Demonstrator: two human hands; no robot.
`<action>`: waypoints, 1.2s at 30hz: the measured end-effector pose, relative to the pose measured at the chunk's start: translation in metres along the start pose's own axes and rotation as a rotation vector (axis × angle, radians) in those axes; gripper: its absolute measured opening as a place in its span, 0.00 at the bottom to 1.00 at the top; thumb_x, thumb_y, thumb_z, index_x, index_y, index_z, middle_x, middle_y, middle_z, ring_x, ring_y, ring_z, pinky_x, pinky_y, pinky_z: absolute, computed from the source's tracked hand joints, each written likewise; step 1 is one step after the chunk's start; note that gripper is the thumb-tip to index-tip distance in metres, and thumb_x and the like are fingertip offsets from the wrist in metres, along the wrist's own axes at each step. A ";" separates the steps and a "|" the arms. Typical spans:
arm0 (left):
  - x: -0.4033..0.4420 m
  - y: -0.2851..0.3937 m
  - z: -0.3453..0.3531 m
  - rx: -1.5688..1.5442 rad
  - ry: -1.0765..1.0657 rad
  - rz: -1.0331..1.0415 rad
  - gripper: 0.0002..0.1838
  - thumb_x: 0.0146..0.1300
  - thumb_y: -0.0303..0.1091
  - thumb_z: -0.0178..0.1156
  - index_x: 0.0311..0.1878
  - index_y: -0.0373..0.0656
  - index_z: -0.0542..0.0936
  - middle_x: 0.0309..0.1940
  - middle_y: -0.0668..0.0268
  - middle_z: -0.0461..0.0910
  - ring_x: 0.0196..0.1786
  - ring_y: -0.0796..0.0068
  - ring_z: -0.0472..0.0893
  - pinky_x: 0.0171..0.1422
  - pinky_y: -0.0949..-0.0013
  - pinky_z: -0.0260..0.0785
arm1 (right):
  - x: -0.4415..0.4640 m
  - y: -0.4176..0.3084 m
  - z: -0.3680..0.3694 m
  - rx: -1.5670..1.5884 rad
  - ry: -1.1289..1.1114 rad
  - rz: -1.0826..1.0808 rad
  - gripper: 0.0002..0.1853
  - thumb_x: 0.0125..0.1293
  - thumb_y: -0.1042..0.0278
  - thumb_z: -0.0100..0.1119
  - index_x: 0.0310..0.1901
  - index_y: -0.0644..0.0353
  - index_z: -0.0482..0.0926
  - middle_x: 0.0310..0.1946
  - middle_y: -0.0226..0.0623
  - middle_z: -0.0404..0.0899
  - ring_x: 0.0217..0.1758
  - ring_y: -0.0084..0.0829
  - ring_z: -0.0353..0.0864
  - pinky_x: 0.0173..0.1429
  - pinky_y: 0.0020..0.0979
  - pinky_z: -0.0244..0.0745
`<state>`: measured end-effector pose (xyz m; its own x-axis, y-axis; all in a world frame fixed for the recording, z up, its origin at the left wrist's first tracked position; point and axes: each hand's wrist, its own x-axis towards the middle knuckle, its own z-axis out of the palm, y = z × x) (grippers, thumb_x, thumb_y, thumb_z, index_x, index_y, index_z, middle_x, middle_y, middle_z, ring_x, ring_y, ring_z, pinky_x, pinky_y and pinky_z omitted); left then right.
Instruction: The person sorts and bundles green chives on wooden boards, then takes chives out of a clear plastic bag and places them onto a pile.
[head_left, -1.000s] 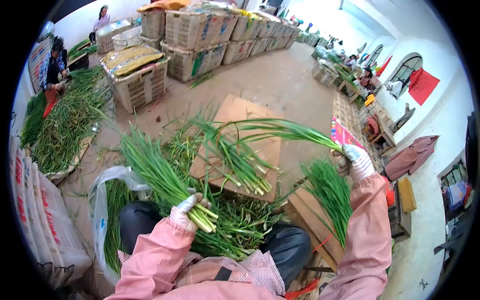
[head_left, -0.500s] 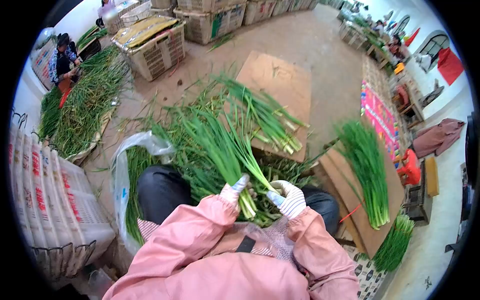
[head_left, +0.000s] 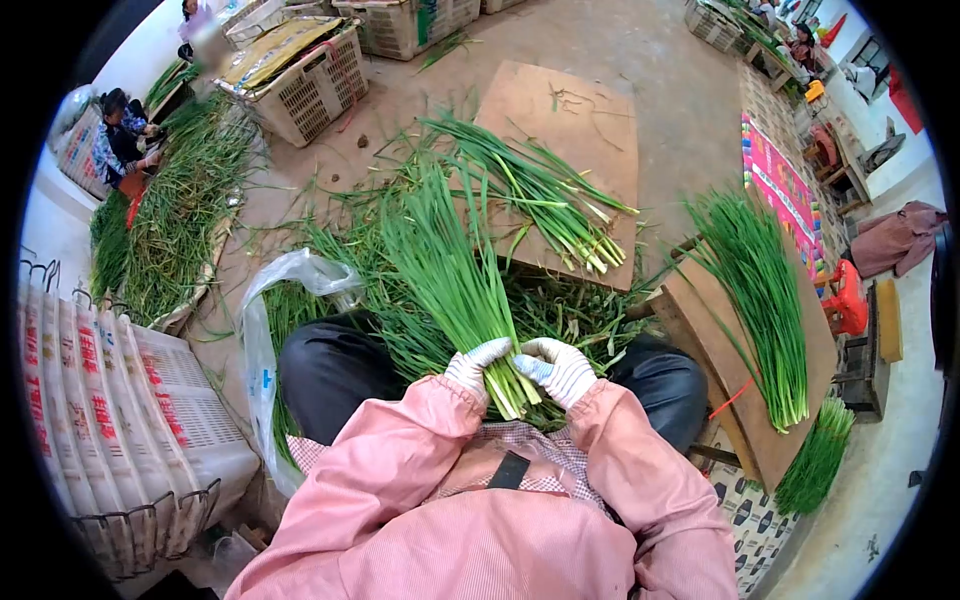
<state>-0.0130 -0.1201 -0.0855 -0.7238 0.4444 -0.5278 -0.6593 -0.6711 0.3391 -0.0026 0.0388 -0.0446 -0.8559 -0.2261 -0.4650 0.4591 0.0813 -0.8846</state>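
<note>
Front centre | left hand clasping, right hand touching | slender, pale-ended stalks

We find the light bright & even, shadows soft, its source unclear. Held stalks are sharp; plastic bag has slight glare. Wide-angle distort. bends crates at L edge; pic. corners are black.
</note>
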 end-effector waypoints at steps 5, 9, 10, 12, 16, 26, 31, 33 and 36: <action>-0.003 0.011 0.002 -0.208 0.035 0.023 0.17 0.52 0.30 0.66 0.45 0.37 0.76 0.36 0.56 0.80 0.37 0.58 0.81 0.44 0.51 0.76 | 0.009 0.004 0.004 0.240 0.050 -0.027 0.19 0.58 0.61 0.65 0.47 0.64 0.76 0.36 0.31 0.79 0.37 0.21 0.75 0.40 0.24 0.74; -0.006 0.020 0.001 -0.276 -0.013 -0.037 0.20 0.53 0.32 0.64 0.48 0.35 0.75 0.40 0.53 0.79 0.43 0.53 0.79 0.50 0.45 0.73 | -0.006 -0.022 0.003 0.248 -0.072 0.200 0.23 0.58 0.57 0.64 0.51 0.60 0.74 0.37 0.29 0.78 0.39 0.23 0.78 0.39 0.29 0.78; -0.006 0.020 -0.002 -0.267 0.006 -0.017 0.20 0.53 0.32 0.64 0.49 0.35 0.75 0.41 0.53 0.78 0.44 0.52 0.79 0.49 0.43 0.73 | -0.004 -0.021 0.003 0.157 -0.120 0.215 0.24 0.57 0.61 0.66 0.52 0.61 0.73 0.39 0.30 0.78 0.39 0.24 0.78 0.40 0.28 0.77; -0.006 0.018 -0.003 -0.275 -0.003 -0.047 0.20 0.54 0.32 0.64 0.49 0.36 0.74 0.41 0.52 0.78 0.44 0.52 0.79 0.49 0.42 0.73 | -0.006 -0.016 0.010 0.016 -0.160 -0.033 0.24 0.55 0.65 0.67 0.53 0.62 0.72 0.40 0.30 0.78 0.39 0.24 0.77 0.40 0.26 0.76; -0.011 0.018 0.008 -0.152 0.102 -0.040 0.21 0.56 0.33 0.64 0.51 0.36 0.72 0.42 0.53 0.77 0.44 0.51 0.79 0.49 0.41 0.73 | -0.018 -0.032 0.014 -0.507 -0.011 -0.042 0.22 0.53 0.69 0.67 0.49 0.66 0.74 0.34 0.32 0.80 0.33 0.26 0.78 0.40 0.26 0.75; -0.011 0.015 0.000 -0.070 0.013 -0.082 0.21 0.54 0.33 0.66 0.50 0.36 0.75 0.41 0.54 0.79 0.43 0.55 0.80 0.48 0.51 0.75 | -0.017 -0.011 -0.002 0.118 -0.134 0.205 0.16 0.61 0.62 0.62 0.47 0.62 0.76 0.31 0.30 0.80 0.27 0.19 0.76 0.28 0.23 0.74; -0.005 -0.003 -0.001 0.017 0.106 0.129 0.14 0.53 0.25 0.64 0.44 0.36 0.77 0.35 0.55 0.81 0.36 0.57 0.81 0.41 0.55 0.77 | -0.024 -0.022 0.010 -0.450 0.052 -0.100 0.20 0.59 0.60 0.62 0.47 0.67 0.75 0.32 0.39 0.80 0.34 0.24 0.78 0.40 0.27 0.74; 0.002 -0.009 -0.011 -0.034 0.041 0.218 0.16 0.54 0.25 0.64 0.46 0.38 0.75 0.38 0.55 0.80 0.38 0.55 0.81 0.44 0.52 0.77 | -0.031 -0.034 0.013 -0.348 0.097 -0.187 0.18 0.60 0.62 0.61 0.47 0.67 0.76 0.31 0.38 0.80 0.32 0.23 0.77 0.38 0.26 0.74; -0.032 0.024 0.025 -0.215 0.098 0.059 0.15 0.57 0.27 0.62 0.47 0.41 0.74 0.43 0.56 0.78 0.44 0.55 0.80 0.48 0.51 0.75 | -0.025 -0.028 0.005 -0.159 0.239 -0.163 0.17 0.63 0.63 0.57 0.48 0.66 0.74 0.32 0.34 0.79 0.31 0.20 0.76 0.35 0.22 0.72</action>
<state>-0.0108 -0.1360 -0.0408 -0.7294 0.3483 -0.5888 -0.5505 -0.8098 0.2030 0.0072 0.0379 -0.0084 -0.9553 -0.0160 -0.2951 0.2847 0.2179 -0.9335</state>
